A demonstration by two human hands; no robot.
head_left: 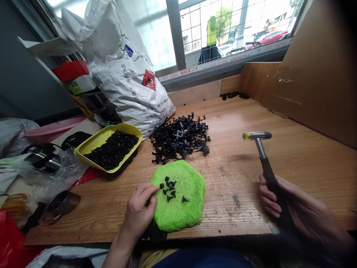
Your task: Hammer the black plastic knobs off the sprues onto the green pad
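Note:
My left hand (141,208) rests at the left edge of a green fluffy pad (192,178), its fingers bent and the thumb apart from them. The index fingertip is at a small black stud (161,186) and seems to touch it. Several more black studs (171,187) lie loosely beside it, and a single stud (185,199) lies further right on the pad. My right hand (275,201) is closed round the black handle of a small hammer (263,149). The hammer's head, with a yellow face on one end, is raised above the table, right of the pad.
Behind the pad is a heap of black branched pieces (181,136). A yellow scoop tray (95,143) of black studs stands left, before a large white sack (131,89). A metal mug (63,204) is near the front left. A cardboard sheet (315,85) borders the right.

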